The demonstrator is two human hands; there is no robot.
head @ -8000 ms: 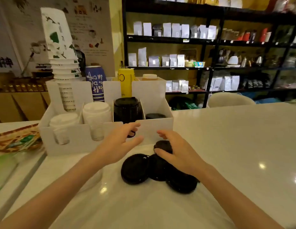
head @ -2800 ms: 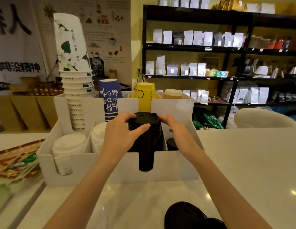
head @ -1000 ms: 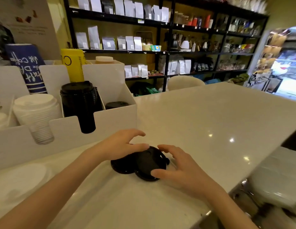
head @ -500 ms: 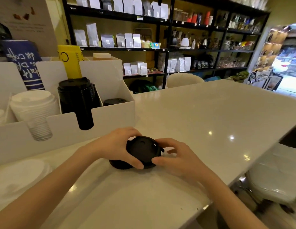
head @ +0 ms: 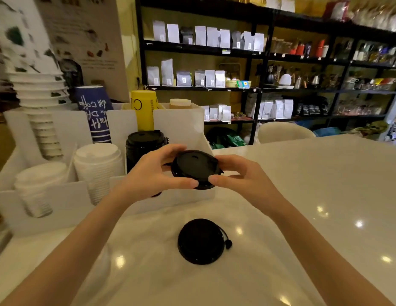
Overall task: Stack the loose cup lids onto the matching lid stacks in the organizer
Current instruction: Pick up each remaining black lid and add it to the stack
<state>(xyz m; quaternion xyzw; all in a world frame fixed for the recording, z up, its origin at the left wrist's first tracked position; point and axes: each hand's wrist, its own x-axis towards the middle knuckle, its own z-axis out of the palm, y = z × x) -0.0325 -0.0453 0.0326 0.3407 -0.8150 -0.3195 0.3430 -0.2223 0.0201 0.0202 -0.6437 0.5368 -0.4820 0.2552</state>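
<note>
Head view: a black lid (head: 196, 167) is held in the air between the left hand (head: 155, 173) and the right hand (head: 241, 177), just in front of the white organizer (head: 60, 195). Both hands are closed on its rim from opposite sides, thumbs at the near edge and fingers curled round the far edge; nothing else is held. A second loose black lid (head: 200, 241) is left lying on the white counter (head: 303, 195), near the person and well apart from the held one, with a small tethered plug sticking out at its right side.

The lid is judged to be thin moulded plastic: very light, smooth enough to slip, and easily flexed if squeezed hard. A light hold at the rim is therefore suited, as the centre panel would give under pressure. The matching black lid stack (head: 145, 143) is seen in the organizer beside the white lid stack (head: 98, 166), and square seating is likely needed for nesting.
</note>
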